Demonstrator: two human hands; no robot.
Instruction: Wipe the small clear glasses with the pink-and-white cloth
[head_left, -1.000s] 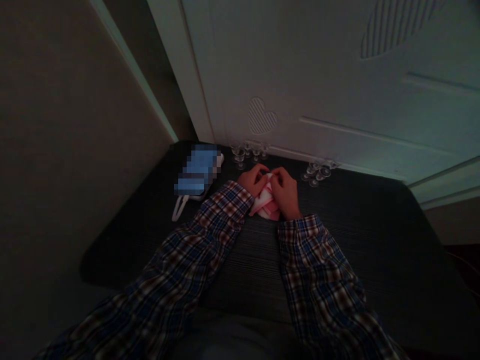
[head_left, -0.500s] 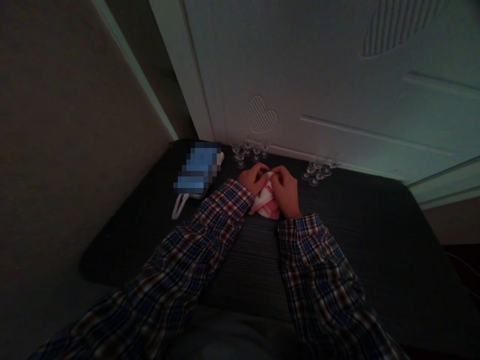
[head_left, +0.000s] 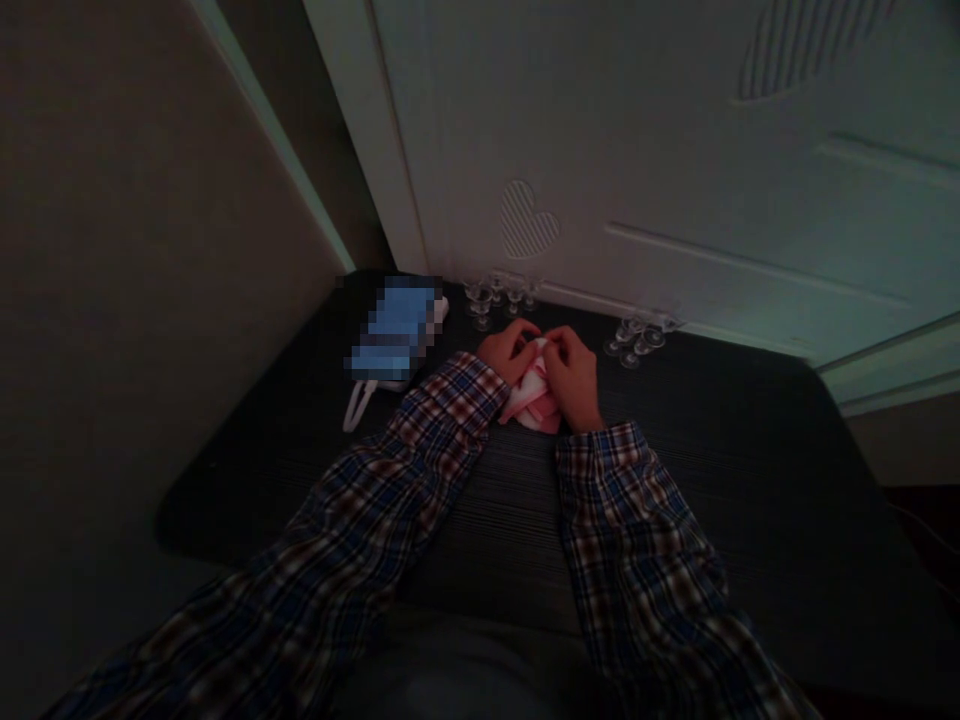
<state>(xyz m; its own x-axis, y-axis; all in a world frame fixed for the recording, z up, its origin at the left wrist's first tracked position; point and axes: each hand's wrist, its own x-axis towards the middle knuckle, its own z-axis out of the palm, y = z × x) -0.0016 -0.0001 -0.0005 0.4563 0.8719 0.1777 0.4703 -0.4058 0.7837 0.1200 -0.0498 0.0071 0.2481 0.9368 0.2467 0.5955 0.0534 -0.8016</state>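
Note:
A pink-and-white cloth (head_left: 534, 398) is bunched between my two hands, above the middle of the dark table. My left hand (head_left: 510, 352) has its fingers curled around the cloth's upper left side. From the right, my right hand (head_left: 574, 372) pinches the top of the same cloth, thumb and fingers closed. Whether anything is wrapped inside the cloth is hidden. Just beyond my left hand stand several small clear stemmed glasses (head_left: 481, 312). Farther right, a second group of stemmed glasses (head_left: 631, 340) stands apart from my right hand.
On the left of the dark table (head_left: 720, 480) lies a phone (head_left: 395, 330) with a blurred blue screen and a white loop strap (head_left: 358, 405). A white panel with a ribbed heart (head_left: 529, 220) rises along the back edge. A wall (head_left: 150, 250) borders the left side.
The view has shifted very slightly. Both hands stay closed on the cloth in nearly the same place, with only small finger movement. The glasses and phone have not moved.

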